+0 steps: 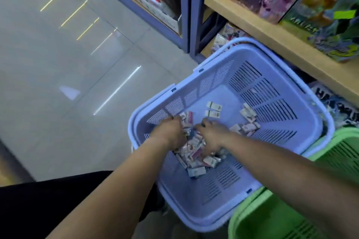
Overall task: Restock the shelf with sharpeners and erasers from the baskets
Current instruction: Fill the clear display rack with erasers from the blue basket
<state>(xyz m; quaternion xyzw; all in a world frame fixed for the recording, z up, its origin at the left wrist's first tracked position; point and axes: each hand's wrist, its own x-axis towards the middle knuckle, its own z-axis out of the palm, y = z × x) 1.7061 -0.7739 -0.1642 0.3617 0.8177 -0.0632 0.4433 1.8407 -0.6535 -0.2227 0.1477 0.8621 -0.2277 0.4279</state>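
A lilac slotted basket (272,103) stands on the floor beside the shelving. On its bottom lies a heap of small boxed erasers (196,158), with a few more erasers (213,109) scattered toward the far side. Both hands reach down into the heap. My left hand (171,132) has its fingers curled around a clump of the small boxes. Facing it a short way off, my right hand (211,135) also curls its fingers into the pile and grips some. The fingertips of both hands are buried among the packs.
A green basket (281,215) sits under the lilac one at the lower right. A wooden shelf (272,31) above holds colourful boxes (330,6); small packets (225,39) lie on the level below it. A grey metal upright (191,15) divides the racks. Glossy tiled floor (68,64) spreads left.
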